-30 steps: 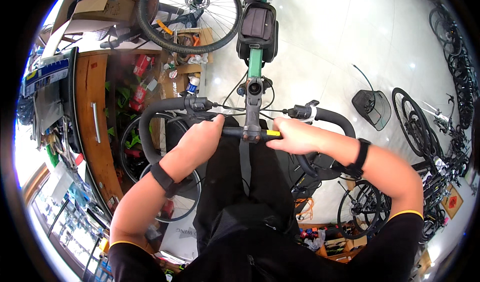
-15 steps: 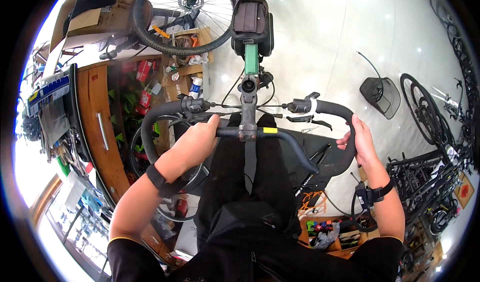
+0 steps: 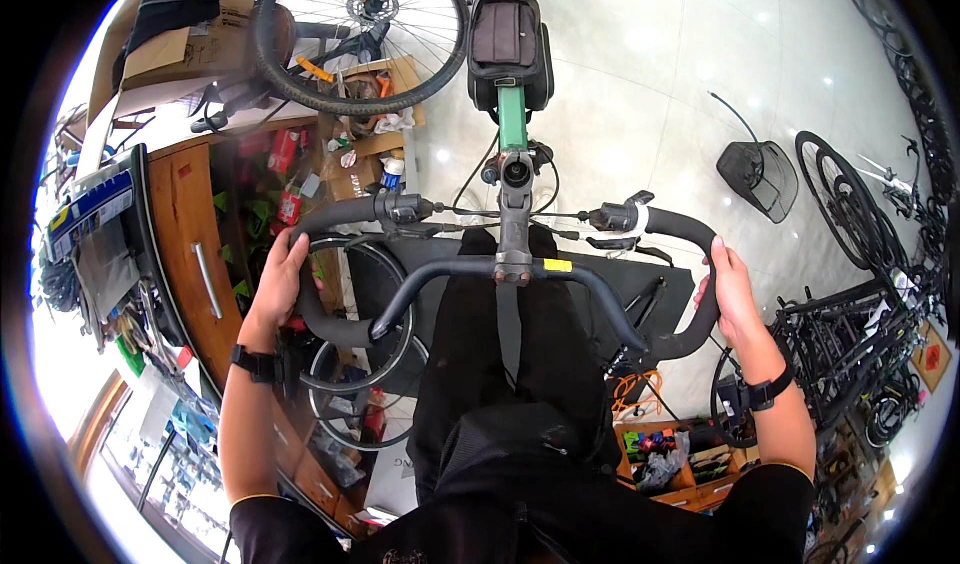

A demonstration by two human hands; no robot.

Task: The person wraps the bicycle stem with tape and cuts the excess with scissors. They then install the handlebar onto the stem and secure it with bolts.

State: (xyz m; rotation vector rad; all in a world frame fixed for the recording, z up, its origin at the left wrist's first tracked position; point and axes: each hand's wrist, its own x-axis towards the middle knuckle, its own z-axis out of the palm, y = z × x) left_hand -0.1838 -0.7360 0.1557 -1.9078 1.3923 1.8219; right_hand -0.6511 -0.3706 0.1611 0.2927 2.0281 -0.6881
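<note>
A black butterfly-shaped bicycle handlebar (image 3: 452, 267) with foam-covered outer curves is in front of me, clamped to a dark stem (image 3: 514, 219). My left hand (image 3: 282, 276) is closed round the outer left curve, its fingers partly hidden behind the foam. On the opposite curve my right hand (image 3: 732, 292) grips too, fingertips showing at the inner side. A left brake and shifter unit (image 3: 404, 207) and a right one (image 3: 612, 219) sit on the far sections. Cables run between them in front of the stem. A bare yellow label (image 3: 557, 265) marks the middle bar.
Beyond the stem are the green frame tube (image 3: 512, 114) and a grey-black frame bag (image 3: 505, 39). A large wheel (image 3: 360, 39) stands at the far left above cardboard boxes. A wooden cabinet (image 3: 190, 239) is close on the left. Parked bicycles (image 3: 850, 339) and a black basket (image 3: 757, 179) are at right.
My left hand has moved from the middle bar out to the left foam curve and wrapped round it. My right hand stays on the right curve. The view has shifted slightly.
</note>
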